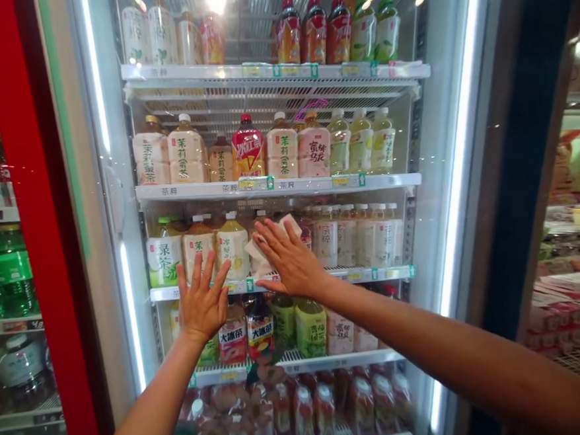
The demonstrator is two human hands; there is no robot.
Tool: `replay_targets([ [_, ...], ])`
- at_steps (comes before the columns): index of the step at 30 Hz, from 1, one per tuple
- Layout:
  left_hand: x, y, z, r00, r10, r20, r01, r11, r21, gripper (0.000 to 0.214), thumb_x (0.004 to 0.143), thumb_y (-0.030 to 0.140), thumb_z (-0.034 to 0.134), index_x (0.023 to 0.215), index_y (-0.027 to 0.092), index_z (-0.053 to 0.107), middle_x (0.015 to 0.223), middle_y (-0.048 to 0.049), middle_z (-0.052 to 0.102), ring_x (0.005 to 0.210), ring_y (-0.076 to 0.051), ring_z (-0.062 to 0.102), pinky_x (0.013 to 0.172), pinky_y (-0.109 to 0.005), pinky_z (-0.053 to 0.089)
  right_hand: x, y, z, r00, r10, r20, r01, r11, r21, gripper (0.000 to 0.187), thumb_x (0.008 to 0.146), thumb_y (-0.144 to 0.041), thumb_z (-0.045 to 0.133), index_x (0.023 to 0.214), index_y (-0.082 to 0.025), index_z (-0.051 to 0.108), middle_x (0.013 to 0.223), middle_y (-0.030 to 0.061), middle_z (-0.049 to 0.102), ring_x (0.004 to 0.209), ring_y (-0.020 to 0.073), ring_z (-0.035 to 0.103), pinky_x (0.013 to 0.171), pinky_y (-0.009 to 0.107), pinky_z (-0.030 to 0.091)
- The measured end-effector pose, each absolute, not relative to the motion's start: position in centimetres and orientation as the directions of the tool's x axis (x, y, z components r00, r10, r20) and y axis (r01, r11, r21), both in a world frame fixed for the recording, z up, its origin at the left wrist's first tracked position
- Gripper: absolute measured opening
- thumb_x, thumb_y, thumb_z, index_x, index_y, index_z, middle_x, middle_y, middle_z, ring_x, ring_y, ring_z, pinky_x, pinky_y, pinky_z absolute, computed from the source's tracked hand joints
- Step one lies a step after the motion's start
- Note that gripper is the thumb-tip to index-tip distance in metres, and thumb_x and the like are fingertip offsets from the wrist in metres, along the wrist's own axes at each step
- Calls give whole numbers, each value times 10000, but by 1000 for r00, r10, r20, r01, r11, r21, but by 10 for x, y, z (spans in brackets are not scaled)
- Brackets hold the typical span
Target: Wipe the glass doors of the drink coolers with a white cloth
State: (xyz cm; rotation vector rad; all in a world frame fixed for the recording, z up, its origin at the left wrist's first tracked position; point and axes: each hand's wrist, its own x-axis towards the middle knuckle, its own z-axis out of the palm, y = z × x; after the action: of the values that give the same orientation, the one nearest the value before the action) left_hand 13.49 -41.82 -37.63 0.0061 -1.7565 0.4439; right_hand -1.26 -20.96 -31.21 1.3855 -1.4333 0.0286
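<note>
A glass door (262, 100) stands in front of me, with shelves of bottled drinks behind it. My right hand (290, 257) lies nearly flat at the pane with its fingers stretched, holding a crumpled white tissue (259, 256) under the palm and fingers against the glass. Parts of the tissue stick out to the left and above the fingers. Lower left, my left hand (204, 303) is open, fingers spread and palm toward the glass, with nothing in it. Whether its palm touches the pane, I cannot tell.
Behind the glass, tea bottles (186, 148) line several white shelves (278, 186). Bright light strips (452, 206) run down both sides. A red frame (36, 215) and another drinks cooler (5, 264) stand to the left. Shelves with packaged goods (565, 311) are at the right.
</note>
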Motion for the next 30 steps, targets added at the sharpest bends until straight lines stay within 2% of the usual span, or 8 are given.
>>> replay_targets([
  [4, 135, -418, -377, -239, 237, 942, -240, 925, -294, 694, 998, 290, 491, 1629, 335, 204, 1722, -30, 161, 1612, -266, 87, 1309, -603, 15, -9, -199, -426, 518, -769, 374, -554, 31, 832, 921, 883, -807, 438, 1523, -145, 482, 1673, 74, 358, 1606, 267, 129, 1306, 486, 165],
  [7, 136, -417, -376, -231, 240, 943, -247, 923, -295, 689, 997, 282, 493, 1628, 318, 219, 1721, -41, 172, 1612, -276, 94, 1309, -604, 23, -19, -191, -447, 632, -759, 157, -414, -160, 896, 868, 841, -797, 538, 1474, -203, 557, 1665, 1, 381, 1598, 221, 168, 1289, 393, 239],
  [12, 137, -416, -376, -225, 243, 944, -251, 922, -297, 678, 992, 283, 501, 1622, 308, 251, 1716, -43, 196, 1609, -281, 121, 1311, -592, 26, -27, -194, -334, 402, -686, 607, -659, 243, 711, 912, 946, -694, 470, 1595, -72, 320, 1695, 151, 272, 1611, 286, 108, 1293, 546, 172],
  [15, 136, -415, -376, -228, 230, 946, -250, 925, -285, 680, 991, 291, 503, 1622, 317, 249, 1716, -37, 190, 1609, -280, 123, 1311, -591, 24, -22, -201, -334, 326, -613, 720, -704, 351, 617, 956, 938, -712, 467, 1593, -36, 303, 1695, 194, 244, 1612, 330, 66, 1288, 590, 124],
  [19, 137, -415, -375, -230, 225, 947, -242, 929, -279, 684, 993, 285, 500, 1623, 327, 238, 1718, -30, 180, 1611, -271, 111, 1312, -585, 10, -19, -199, -413, 609, -730, 311, -483, -31, 875, 905, 889, -768, 472, 1512, -112, 494, 1679, 91, 343, 1600, 265, 168, 1298, 459, 198],
  [22, 138, -415, -374, -222, 236, 946, -227, 931, -285, 673, 997, 286, 498, 1622, 318, 249, 1718, -34, 185, 1613, -263, 106, 1314, -572, 6, -24, -195, -403, 671, -737, 83, -325, -191, 926, 852, 892, -747, 488, 1509, -161, 510, 1675, 35, 359, 1583, 224, 229, 1286, 391, 250],
  [27, 137, -416, -374, -218, 229, 949, -206, 940, -274, 663, 1001, 301, 501, 1618, 331, 261, 1718, -31, 188, 1613, -268, 113, 1310, -586, 9, -30, -195, -266, 400, -681, 613, -655, 256, 711, 932, 971, -725, 366, 1619, -69, 233, 1719, 150, 197, 1618, 279, 45, 1307, 550, 133],
  [30, 137, -417, -374, -224, 230, 947, -203, 940, -276, 672, 999, 300, 505, 1619, 337, 251, 1720, -23, 183, 1613, -266, 109, 1310, -591, 5, -27, -197, -271, 260, -578, 773, -723, 414, 553, 981, 975, -719, 373, 1618, -8, 163, 1716, 220, 117, 1611, 343, -36, 1289, 626, 80],
])
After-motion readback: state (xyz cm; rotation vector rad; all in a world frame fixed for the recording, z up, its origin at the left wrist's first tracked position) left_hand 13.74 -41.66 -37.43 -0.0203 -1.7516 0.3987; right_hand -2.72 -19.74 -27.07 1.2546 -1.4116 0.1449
